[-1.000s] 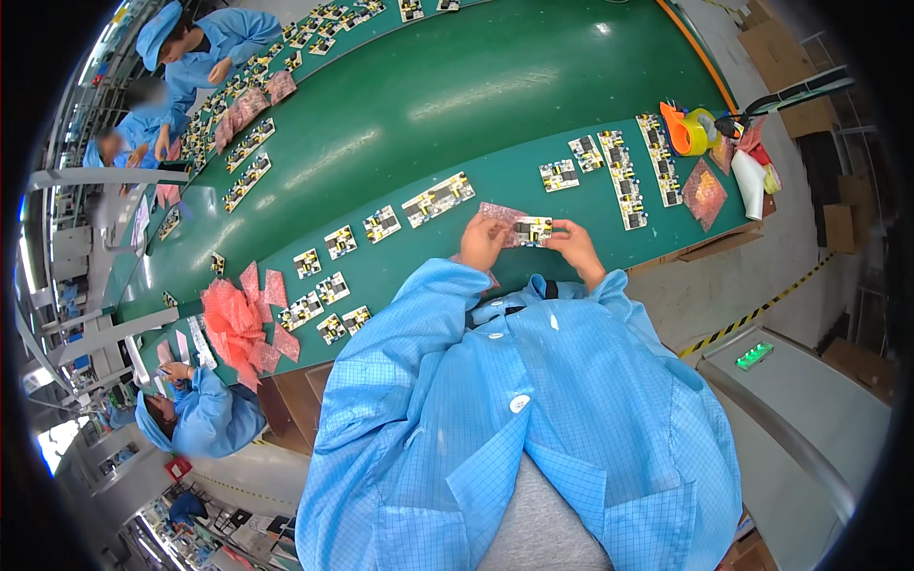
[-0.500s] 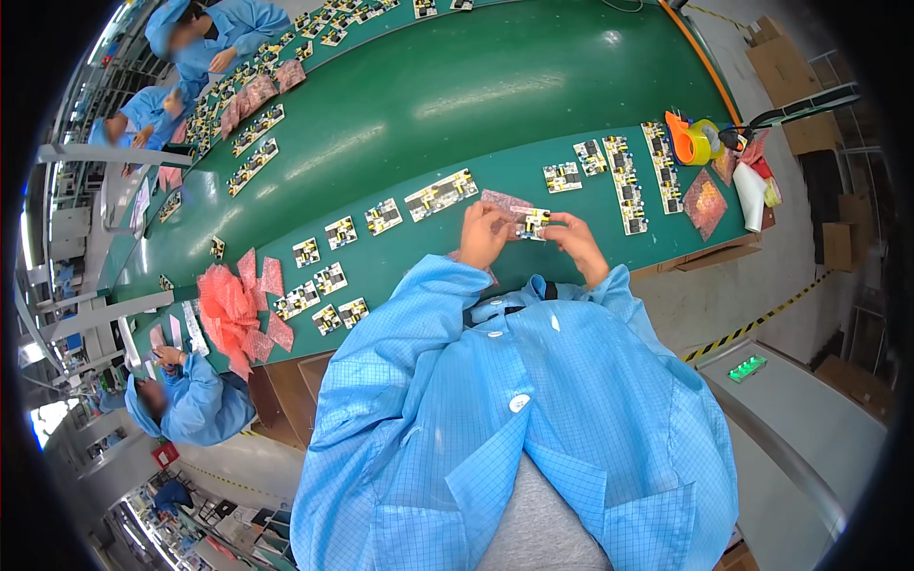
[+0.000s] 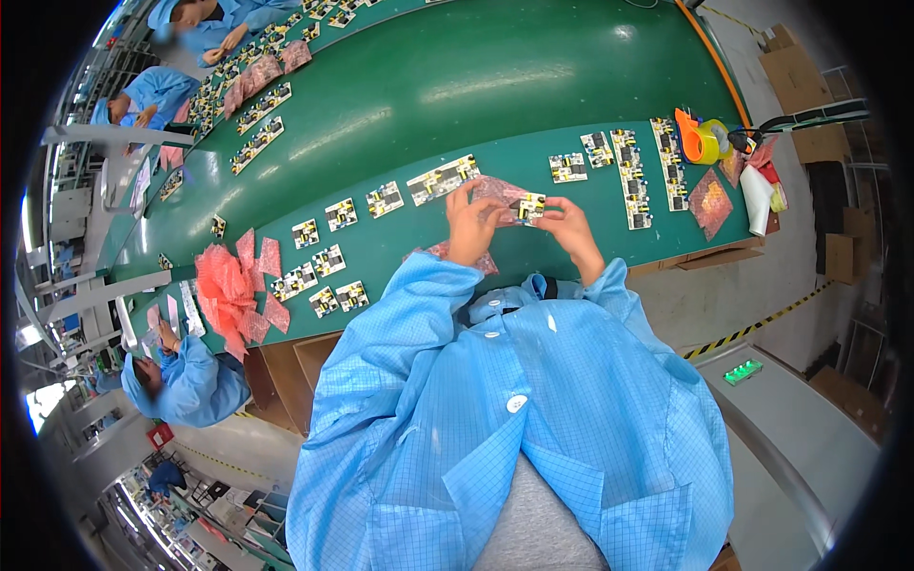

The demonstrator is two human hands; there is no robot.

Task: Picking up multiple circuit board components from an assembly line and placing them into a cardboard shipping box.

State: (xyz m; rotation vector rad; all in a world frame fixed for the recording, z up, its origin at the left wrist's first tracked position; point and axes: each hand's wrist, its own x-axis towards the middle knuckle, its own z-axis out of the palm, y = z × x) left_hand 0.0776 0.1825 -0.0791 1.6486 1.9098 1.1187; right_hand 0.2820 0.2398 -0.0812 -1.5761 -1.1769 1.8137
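Note:
Between my hands, above the near green bench, are a small circuit board and a pink bubble-wrap bag. My left hand (image 3: pixel 471 228) is closed on the pink bubble-wrap bag (image 3: pixel 498 189), fingers at its near side. The circuit board (image 3: pixel 530 206), white with yellow and black parts, is pinched at its right edge by my right hand (image 3: pixel 574 233). The board's left end meets the bag; whether it lies inside or only against it, I cannot tell. More pink bubble wrap (image 3: pixel 487 264) lies on the bench under my left wrist.
Circuit boards (image 3: pixel 386 199) lie in groups left and right. At right are tape rolls (image 3: pixel 709 143), a white roll (image 3: pixel 755 200) and a pink bag (image 3: pixel 709 203). A pink bubble-wrap heap (image 3: pixel 222 290) lies left. Co-workers (image 3: pixel 190 381) sit along the left side.
My left fingers have moved up onto the pink bag, which shows more fully beside the board. The board, still in my right hand, has shifted slightly up against it.

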